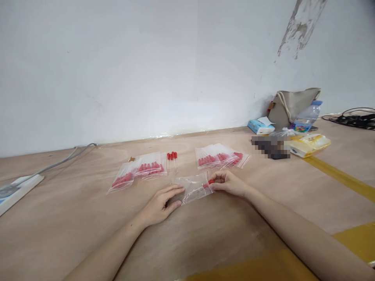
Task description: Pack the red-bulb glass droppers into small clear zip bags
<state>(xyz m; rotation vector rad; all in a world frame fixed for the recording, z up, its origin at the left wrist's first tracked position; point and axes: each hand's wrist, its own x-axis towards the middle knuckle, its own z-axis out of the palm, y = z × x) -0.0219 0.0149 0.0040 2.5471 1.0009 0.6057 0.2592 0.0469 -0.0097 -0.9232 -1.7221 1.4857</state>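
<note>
On the brown bench [73, 218], the right hand [230, 183] pinches a red-topped dropper [211, 182] at the mouth of a zip bag [193, 188]; the half-open left hand [162, 203] touches its other end. Beyond lie loose droppers [173, 155] and packed bags [218, 152].

Bag [191, 185] between left fingers [171, 188] and right fingers [219, 175]: clear. Piece [211, 181] at right fingers: red. Loose pieces [175, 155] just beyond both: red tops, silvery pins. 1 bag pile [149, 159] beyond left fingers, 1 beyond right: see-through whitish, red contents. Far right of fingers: blue-and-white tissue pack [258, 127], yellow-and-white packet [313, 144], black cables [359, 120]. Under fingers: tan tabletop [88, 210]; mustard-yellow tape [342, 179] to right. Wall [117, 70] beyond: whitish, brownish patch [301, 29].
</note>
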